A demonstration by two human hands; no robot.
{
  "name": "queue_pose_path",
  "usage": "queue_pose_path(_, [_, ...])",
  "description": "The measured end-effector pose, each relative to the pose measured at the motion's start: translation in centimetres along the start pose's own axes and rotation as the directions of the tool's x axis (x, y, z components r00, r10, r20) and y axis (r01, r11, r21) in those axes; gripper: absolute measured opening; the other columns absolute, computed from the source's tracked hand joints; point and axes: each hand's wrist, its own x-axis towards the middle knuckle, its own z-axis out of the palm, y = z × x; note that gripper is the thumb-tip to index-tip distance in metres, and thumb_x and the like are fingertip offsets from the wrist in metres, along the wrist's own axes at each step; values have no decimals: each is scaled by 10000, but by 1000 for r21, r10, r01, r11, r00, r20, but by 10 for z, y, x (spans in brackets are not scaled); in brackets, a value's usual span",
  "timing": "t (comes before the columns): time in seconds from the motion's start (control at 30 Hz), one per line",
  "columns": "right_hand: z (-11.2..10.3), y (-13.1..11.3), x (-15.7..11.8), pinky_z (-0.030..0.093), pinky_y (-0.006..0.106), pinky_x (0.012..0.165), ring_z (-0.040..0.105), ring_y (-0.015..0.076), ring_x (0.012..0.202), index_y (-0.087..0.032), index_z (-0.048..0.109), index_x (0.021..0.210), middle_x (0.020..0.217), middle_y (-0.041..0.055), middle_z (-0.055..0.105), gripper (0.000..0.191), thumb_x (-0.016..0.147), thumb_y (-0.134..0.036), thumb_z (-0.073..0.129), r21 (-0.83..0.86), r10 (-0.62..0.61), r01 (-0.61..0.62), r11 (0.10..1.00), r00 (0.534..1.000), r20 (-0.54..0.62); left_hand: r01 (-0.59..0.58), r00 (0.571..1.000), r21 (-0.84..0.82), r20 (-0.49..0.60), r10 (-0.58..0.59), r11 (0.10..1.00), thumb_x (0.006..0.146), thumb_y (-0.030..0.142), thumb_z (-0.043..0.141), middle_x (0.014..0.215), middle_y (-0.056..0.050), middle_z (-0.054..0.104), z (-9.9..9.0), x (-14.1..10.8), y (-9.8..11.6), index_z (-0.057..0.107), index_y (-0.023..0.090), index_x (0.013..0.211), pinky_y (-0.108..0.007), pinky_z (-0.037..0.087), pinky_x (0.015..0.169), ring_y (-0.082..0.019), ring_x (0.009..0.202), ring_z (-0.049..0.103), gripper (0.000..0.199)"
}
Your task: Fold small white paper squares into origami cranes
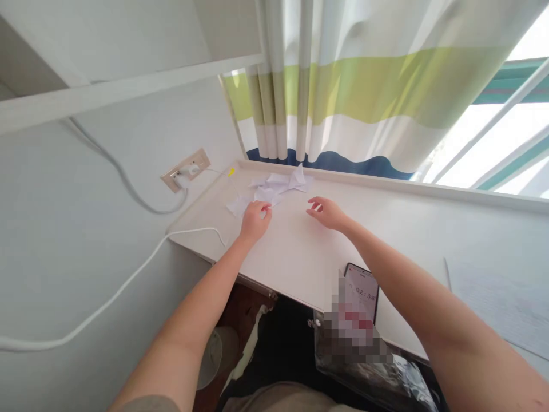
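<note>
- Folded papers lie in a loose pile at the counter's far left corner, near the raised edge, which probably helps stop them sliding off.
- In the head view, the left hand is at the pile's near side, fingers curled toward the thumb; whether its grip has caught any paper, I cannot tell.
- The right hand is apart from the pile, its grip released: thumb and fingers are parted, with nothing seen between them, perhaps to leave room for handling.
- A phone lies face up by the near edge, beneath the right forearm's inner side, likely so its running digits can be read.
- A white cable crosses onto the left end, apart from the left hand.
</note>
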Motion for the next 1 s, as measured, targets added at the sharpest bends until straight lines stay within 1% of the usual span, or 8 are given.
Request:
queue_pose_path(0.07, [40, -31, 23, 484, 287, 729, 669, 180, 751, -192, 771, 983, 931, 61, 790, 156, 952, -337, 723, 16, 88, -89, 996, 993, 84, -14, 1000, 79, -12, 15, 997, 927, 195, 731, 1102, -110, 768, -12, -5, -20, 758, 206, 1061, -472, 531, 1098, -301, 1145, 669, 137])
queue_pose_path(0.2, [89, -68, 56, 422, 314, 583, 562, 182, 534, -210, 599, 575, 536, 38, 601, 538, 994, -537, 680, -13, 188, -188, 982, 974, 125, 140, 982, 80, -141, -127, 987, 970, 255, 712, 1184, -130, 727, -12, -1, -43, 725, 218, 1091, -502, 505, 1135, -323, 1221, 637, 128])
queue_pose_path(0.4, [100, -85, 62, 433, 251, 541, 550, 129, 500, -189, 635, 580, 505, -12, 589, 318, 881, -202, 738, 102, 210, -226, 969, 967, 144, 381, 919, -46, -90, -384, 923, 985, 300, 683, 1064, -98, 716, 3, 16, -45, 671, 221, 1116, -437, 537, 1029, -281, 1082, 685, 153])
queue_pose_path(0.5, [78, -85, 52, 426, 220, 542, 589, 111, 539, -179, 641, 608, 549, -19, 615, 273, 872, -149, 706, 172, 199, -214, 962, 975, 96, 364, 921, -132, -95, -377, 922, 923, 216, 708, 978, -46, 697, 9, 28, -32, 660, 231, 1143, -381, 543, 969, -241, 981, 681, 225])
queue_pose_path(0.63, [15, -70, 24, 412, 203, 513, 648, 118, 576, -175, 645, 652, 603, 9, 668, 240, 879, -140, 712, 300, 150, -143, 943, 989, -3, 185, 967, -328, -109, -231, 926, 934, 181, 671, 924, -30, 697, 25, 46, 11, 682, 211, 1160, -323, 553, 901, -199, 907, 680, 227])
queue_pose_path(0.77, [-60, -31, -29, 500, 231, 558, 708, 150, 599, -187, 614, 716, 650, 17, 687, 230, 859, -132, 784, 370, 214, -172, 913, 974, -76, 75, 994, -550, 108, -19, 832, 985, 248, 645, 986, -51, 775, 65, 51, 81, 760, 187, 1093, -303, 568, 892, -177, 905, 707, 169])
queue_pose_path(0.87, [-99, 9, -74, 543, 265, 570, 715, 163, 612, -180, 693, 918, 739, 29, 733, 80, 893, -163, 767, 429, 330, -225, 875, 925, -188, 108, 931, -618, 338, 139, 779, 947, 249, 693, 989, -53, 807, 108, 42, 129, 801, 173, 1080, -316, 576, 888, -180, 886, 716, 187])
queue_pose_path(1.0, [-119, 59, -113, 548, 249, 570, 639, 124, 597, -178, 721, 988, 723, 3, 706, 186, 823, -96, 747, 448, 467, -322, 834, 844, -264, 170, 852, -632, 481, 210, 756, 918, 212, 678, 953, -59, 812, 159, 26, 165, 826, 169, 1046, -306, 564, 837, -176, 844, 703, 200])
